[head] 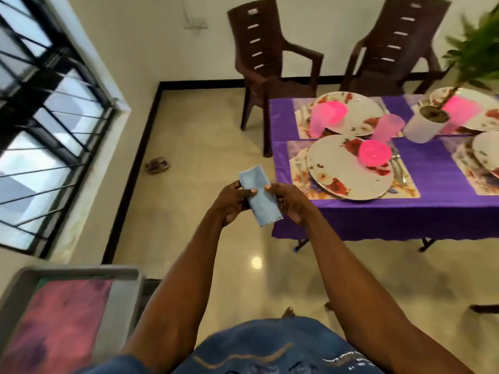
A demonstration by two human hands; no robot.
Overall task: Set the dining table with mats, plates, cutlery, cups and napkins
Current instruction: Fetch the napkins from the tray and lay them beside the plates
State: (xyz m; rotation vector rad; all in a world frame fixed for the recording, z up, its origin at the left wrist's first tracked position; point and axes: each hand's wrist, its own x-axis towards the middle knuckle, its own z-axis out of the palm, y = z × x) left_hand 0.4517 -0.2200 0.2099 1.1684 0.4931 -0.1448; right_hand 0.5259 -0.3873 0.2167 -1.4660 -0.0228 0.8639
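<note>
Head view: both hands, left hand (pixel 232 201) and right hand (pixel 290 202), pinch a folded blue napkin (pixel 258 195) over glossy tile floor (pixel 205 147). Right of the grip stands the purple-clothed table (pixel 426 209) with floral plates (pixel 348 168), pink cups (pixel 374 153); beyond it, brown chairs (pixel 270 60).

No legible text is present. Small white lettering appears on the blue shirt (pixel 270 349) at 5 o'clock in the head view, near the bottom edge, but it is too blurred and too small to read. No labels, brands, numbers or signs can be made out elsewhere.
</note>
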